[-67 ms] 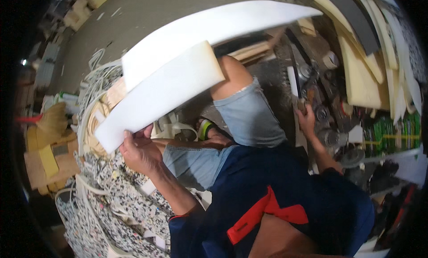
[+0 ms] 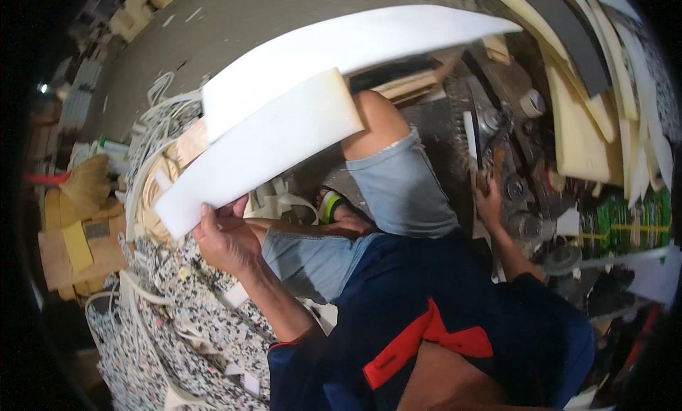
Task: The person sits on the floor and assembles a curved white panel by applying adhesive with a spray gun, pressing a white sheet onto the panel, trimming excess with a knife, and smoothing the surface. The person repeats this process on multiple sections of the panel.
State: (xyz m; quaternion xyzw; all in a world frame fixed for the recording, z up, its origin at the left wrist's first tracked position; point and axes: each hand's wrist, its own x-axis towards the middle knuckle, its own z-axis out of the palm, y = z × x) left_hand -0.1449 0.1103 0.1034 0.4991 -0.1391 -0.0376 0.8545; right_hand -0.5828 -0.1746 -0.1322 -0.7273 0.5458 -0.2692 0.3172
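Note:
My left hand (image 2: 229, 239) pinches the near end of a flat white foam strip (image 2: 263, 152), thumb on top and fingers beneath. The strip slants up to the right, and its yellowish far end is by my raised knee (image 2: 380, 123). Just beyond lies a longer white foam piece (image 2: 348, 45), curved and tapering to a point at the right; the strip overlaps its edge. Off to the right, my right hand (image 2: 489, 203) is closed round the handle of what looks like a long, narrow-bladed knife (image 2: 477, 137), its dark blade pointing away from me.
Speckled foam (image 2: 206, 308) and pale foam offcuts fill the left side, near a straw broom (image 2: 87, 184). Cream foam sheets (image 2: 582, 127) hang at the right. Beside my right hand are a roll of tape (image 2: 563, 260), jars and green bottles (image 2: 625, 219).
The whole view has shifted slightly, so the foam pieces appear a little lower and to the right. Both hands keep their holds.

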